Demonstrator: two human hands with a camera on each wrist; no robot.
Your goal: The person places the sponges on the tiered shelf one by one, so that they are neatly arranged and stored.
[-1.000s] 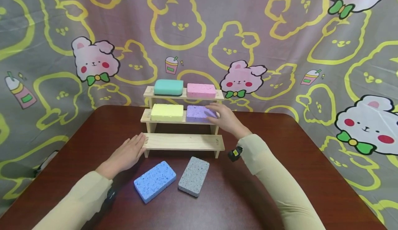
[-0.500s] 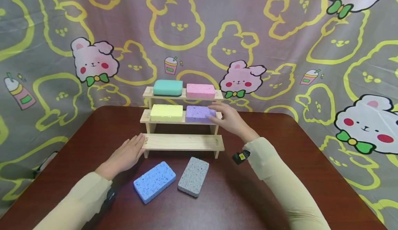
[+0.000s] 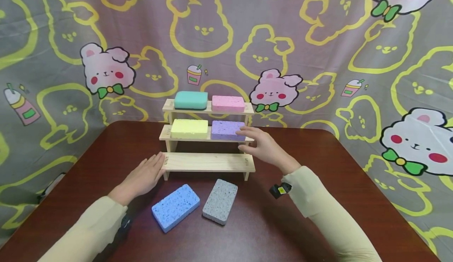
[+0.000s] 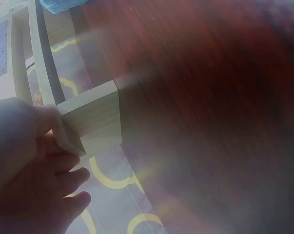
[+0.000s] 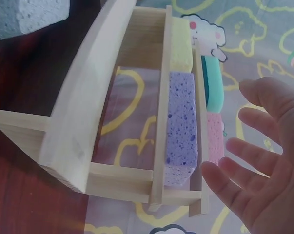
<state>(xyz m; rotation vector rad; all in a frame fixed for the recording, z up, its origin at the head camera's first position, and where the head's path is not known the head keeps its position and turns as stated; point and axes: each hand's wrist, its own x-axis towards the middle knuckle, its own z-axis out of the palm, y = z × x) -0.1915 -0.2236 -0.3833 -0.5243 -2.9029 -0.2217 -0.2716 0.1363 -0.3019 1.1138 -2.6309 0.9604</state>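
A patterned curtain [image 3: 318,26] with rabbit outlines hangs behind the bench [image 3: 354,175], a dark reddish-brown surface that carries everything else.

Toward the back middle of the bench stands a three-step wooden rack [image 3: 209,162], the landmark here. The rack's top step bears a green sponge [image 3: 191,100] on the left and a pink sponge [image 3: 228,103] on the right. The middle step bears a yellow sponge [image 3: 189,128] on the left and a purple sponge [image 3: 226,130] on the right. The lowest step carries no sponge.

The left hand [image 3: 143,177] lies flat on the bench at the rack's left end, fingers straight and loosely together, their tips touching the end of the lowest step; the left wrist view shows the fingers [image 4: 64,146] against that board end. It holds nothing.

The right hand [image 3: 263,148] hovers at the rack's right end, level with the middle step, fingers spread wide and relaxed, palm turned toward the rack. In the right wrist view its fingertips [image 5: 220,178] are just beside the purple sponge and not gripping it.

In front of the rack, on the bench, lie a blue sponge [image 3: 175,207] to the left and a grey sponge [image 3: 220,201] just beside it to the right, both flat and set at an angle.
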